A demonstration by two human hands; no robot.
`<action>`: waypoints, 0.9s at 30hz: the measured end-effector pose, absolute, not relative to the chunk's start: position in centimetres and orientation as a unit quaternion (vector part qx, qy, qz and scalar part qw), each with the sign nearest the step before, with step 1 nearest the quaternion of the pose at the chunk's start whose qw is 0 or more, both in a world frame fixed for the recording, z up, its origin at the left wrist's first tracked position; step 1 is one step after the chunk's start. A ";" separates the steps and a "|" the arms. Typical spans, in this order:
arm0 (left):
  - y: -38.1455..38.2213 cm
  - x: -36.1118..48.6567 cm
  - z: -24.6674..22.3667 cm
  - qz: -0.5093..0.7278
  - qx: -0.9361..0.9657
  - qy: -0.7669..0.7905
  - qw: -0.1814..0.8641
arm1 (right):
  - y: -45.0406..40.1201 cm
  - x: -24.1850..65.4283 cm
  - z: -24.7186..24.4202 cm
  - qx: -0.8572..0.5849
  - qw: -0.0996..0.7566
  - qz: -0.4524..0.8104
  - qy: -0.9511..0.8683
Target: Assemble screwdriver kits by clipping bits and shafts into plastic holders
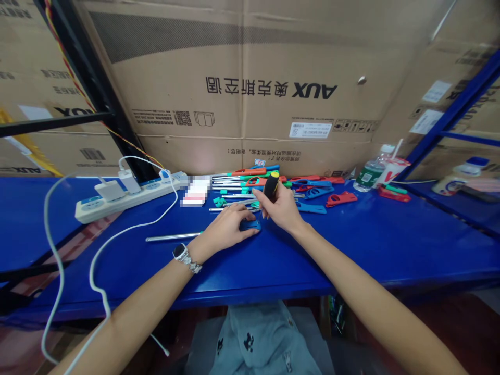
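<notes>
My left hand (223, 229) lies low over the blue table, its fingers closed around the blue handle of a long-nosed lighter (252, 225). The lighter's metal tube sticks out to the left past my wrist. In my right hand (284, 209) is a screwdriver (271, 183) with a black and yellow handle, held upright. Its shaft points down near the handle's right end; whether the tip touches is too small to tell. Just beyond both hands is a pile of lighters with metal tubes and orange, blue and green handles, among them an orange lighter (244, 172).
A white power strip (130, 195) with plugs and a loose white cable lies at the left. Red handle pieces (341, 199) lie right of the pile. A water bottle (369, 174) and a cup with a straw (391, 169) stand farther right. Cardboard (273, 47) walls the back.
</notes>
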State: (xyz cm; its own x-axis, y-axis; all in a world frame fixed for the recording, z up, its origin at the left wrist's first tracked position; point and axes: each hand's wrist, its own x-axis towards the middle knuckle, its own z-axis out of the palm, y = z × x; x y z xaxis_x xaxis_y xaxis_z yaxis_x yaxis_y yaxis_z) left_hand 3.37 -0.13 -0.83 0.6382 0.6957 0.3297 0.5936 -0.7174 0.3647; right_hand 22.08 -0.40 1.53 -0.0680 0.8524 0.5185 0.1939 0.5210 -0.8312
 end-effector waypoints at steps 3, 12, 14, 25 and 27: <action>-0.1 3.3 -0.8 0.225 0.899 0.359 0.110 | -0.4 22.0 1.6 -0.396 0.551 0.280 -0.679; -0.1 3.5 -0.9 0.221 0.898 0.365 0.112 | -0.4 22.1 1.4 -0.391 0.553 0.281 -0.681; -0.2 3.3 -1.0 0.222 0.897 0.364 0.115 | -0.4 22.1 1.5 -0.390 0.551 0.279 -0.683; 0.6 6.0 5.6 0.531 0.753 0.318 0.226 | 0.3 22.0 1.4 -0.390 0.537 0.267 -0.698; 1.0 7.2 6.0 0.538 0.742 0.308 0.254 | 0.5 22.0 1.5 -0.399 0.531 0.261 -0.700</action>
State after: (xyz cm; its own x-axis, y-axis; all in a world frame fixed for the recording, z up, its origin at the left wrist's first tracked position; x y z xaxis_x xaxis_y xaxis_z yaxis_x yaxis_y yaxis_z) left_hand 7.24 1.04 5.98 0.2299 0.7307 0.6429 0.1846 -0.6813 0.7084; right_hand 21.98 0.47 1.46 -0.1170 0.8360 0.5361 0.2819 0.5455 -0.7892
